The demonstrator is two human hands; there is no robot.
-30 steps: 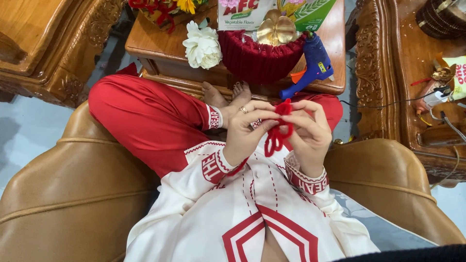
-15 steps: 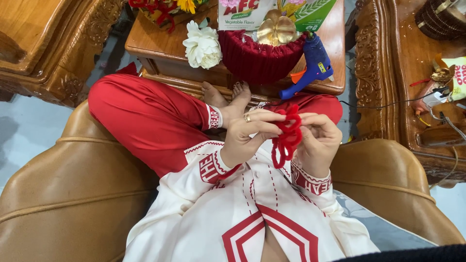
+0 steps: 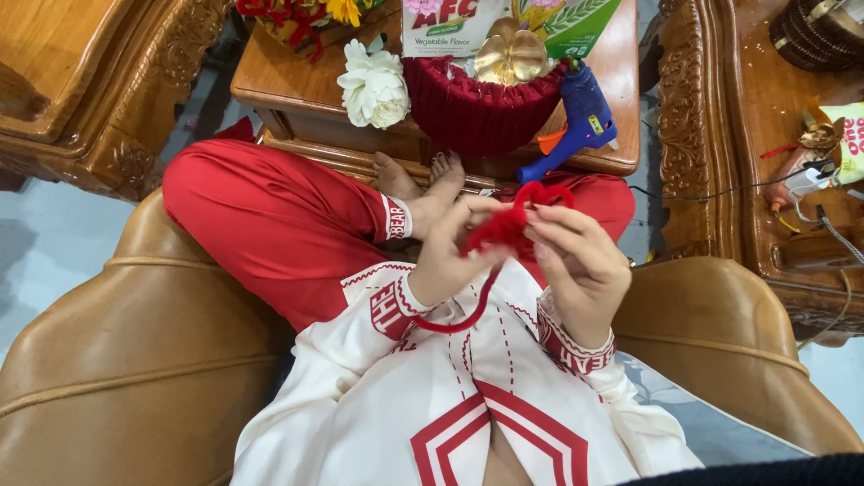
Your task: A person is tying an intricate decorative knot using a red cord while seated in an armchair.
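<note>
Leather, tan and padded, fills the lower view: I sit cross-legged in the armchair (image 3: 135, 360), red trousers (image 3: 270, 225) folded under me and a white tunic (image 3: 432, 405) with red trim below my wrists. Ahead stands the carved wooden worktop (image 3: 297, 90), carrying a red pleated basket (image 3: 477, 108) topped by a gold flower (image 3: 511, 56), a white fabric flower (image 3: 373, 85) just beside it, and a blue glue gun (image 3: 580, 121) lying at the near edge.

Between my hands, above my lap, is the red fuzzy wire (image 3: 508, 225), bunched into loops, with one long tail curving down under my left wrist.

My left hand (image 3: 459, 256) has its fingers closed narrowly, pinching the bunch from the left. My right hand (image 3: 580, 261) meets it from the other side, fingertips (image 3: 540, 216) pressed together on the loops, the remaining fingers curled loosely.

To shape this well, I judge that one hand should stay a steady anchor at the base while the other turns only a short length at a time, keeping the loops even and the tail clear of the twist.
</note>
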